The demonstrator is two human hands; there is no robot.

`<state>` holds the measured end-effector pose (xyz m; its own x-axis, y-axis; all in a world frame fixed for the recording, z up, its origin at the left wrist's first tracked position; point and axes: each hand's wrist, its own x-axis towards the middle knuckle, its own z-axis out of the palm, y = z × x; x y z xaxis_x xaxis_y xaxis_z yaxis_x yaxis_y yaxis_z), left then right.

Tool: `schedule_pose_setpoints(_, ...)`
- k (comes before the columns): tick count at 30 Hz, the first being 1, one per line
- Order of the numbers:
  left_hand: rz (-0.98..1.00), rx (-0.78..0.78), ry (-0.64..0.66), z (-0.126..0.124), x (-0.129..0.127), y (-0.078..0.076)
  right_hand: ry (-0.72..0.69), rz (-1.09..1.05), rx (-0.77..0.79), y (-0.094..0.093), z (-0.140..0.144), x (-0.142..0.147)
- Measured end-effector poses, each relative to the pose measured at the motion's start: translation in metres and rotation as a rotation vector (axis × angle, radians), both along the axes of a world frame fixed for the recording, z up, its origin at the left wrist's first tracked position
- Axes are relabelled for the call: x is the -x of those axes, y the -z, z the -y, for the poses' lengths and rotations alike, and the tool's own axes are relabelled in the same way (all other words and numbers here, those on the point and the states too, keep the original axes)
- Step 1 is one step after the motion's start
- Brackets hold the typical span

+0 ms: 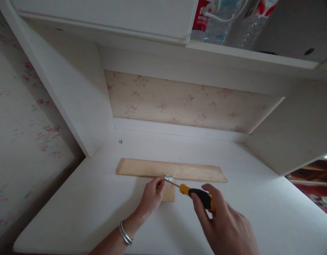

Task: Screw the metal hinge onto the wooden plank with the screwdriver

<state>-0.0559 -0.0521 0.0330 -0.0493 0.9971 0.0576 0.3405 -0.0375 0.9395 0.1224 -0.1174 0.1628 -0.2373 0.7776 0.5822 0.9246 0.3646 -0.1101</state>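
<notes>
A: Screwdriver (196, 193), orange and black in the handle, sits in the right hand (227, 226); the fingers are wrapped round the grip, and the metal shaft runs left and far to a small metal hinge (168, 178).

B: And the hinge?

A: It lies on the near edge of a long wooden strip (171, 170), where a small wooden block (169, 192) butts against it; both lie on the white desk (73, 212).

B: The left hand (151, 194)?

A: It rests over the block's left side, fingertips pinched at the hinge; whether they touch the metal or only the wood, I cannot tell; a silver bangle (125, 232) circles that wrist.

B: Anything else?

A: A tiny metal piece (120, 141), perhaps a screw, lies far left on the desk; plastic bottles (222, 21) stand on the shelf above.
</notes>
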Motion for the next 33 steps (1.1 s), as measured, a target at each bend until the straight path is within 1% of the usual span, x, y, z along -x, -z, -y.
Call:
schedule_pose_setpoints(2, -0.001, -0.004, 0.008, 0.0008, -0.0002, -0.0003, -0.06, -0.025, -0.003, -0.0004, 0.0005, 0.0021)
schedule_pose_setpoints(4, -0.007, -0.015, 0.017, 0.0016, -0.0006, -0.0006, -0.079, -0.04, -0.002, -0.0013, 0.001, 0.0043)
schedule_pose_setpoints(9, -0.003, -0.021, 0.008, 0.0022, -0.0008, -0.0003, 0.001, -0.09, -0.001, 0.0007, -0.0009, 0.0034)
schedule_pose_setpoints(12, 0.022, -0.013, 0.008, 0.0015, -0.0008, 0.0011, -0.006, -0.175, -0.007, 0.0032, -0.003, 0.0011)
schedule_pose_setpoints(16, 0.024, -0.004, 0.003, 0.0006, -0.0014, 0.0027, 0.013, -0.217, 0.009, 0.0048, -0.0039, 0.0004)
schedule_pose_setpoints(18, 0.014, -0.001, -0.002, 0.0008, -0.0015, 0.0024, -0.04, -0.225, 0.026, 0.0042, -0.0029, 0.0015)
schedule_pose_setpoints(21, -0.004, -0.005, -0.002, 0.0017, -0.001, 0.0004, -0.228, -0.154, 0.036, 0.0014, -0.0002, 0.0036)
schedule_pose_setpoints(22, -0.005, -0.003, -0.001, 0.0021, -0.0008, -0.0004, -0.271, -0.129, 0.04, 0.0003, 0.0006, 0.0039)
schedule_pose_setpoints(23, -0.004, 0.002, 0.001, 0.0025, -0.0007, -0.0009, -0.281, -0.117, 0.043, -0.0007, 0.0011, 0.004)
schedule_pose_setpoints(27, 0.025, 0.005, 0.01, 0.0031, -0.0009, -0.0009, -0.181, -0.171, 0.024, -0.0025, 0.0014, 0.0038)
schedule_pose_setpoints(28, 0.034, 0.006, 0.014, 0.0029, -0.001, -0.0004, -0.189, -0.171, 0.021, -0.0026, 0.0014, 0.0041)
schedule_pose_setpoints(31, 0.042, 0.027, 0.011, 0.0019, -0.001, 0.0004, -0.27, -0.137, 0.046, -0.0024, 0.0027, 0.0057)
schedule_pose_setpoints(33, 0.031, 0.032, -0.001, 0.0013, -0.001, 0.0003, -0.256, -0.134, 0.076, -0.0015, 0.0033, 0.006)
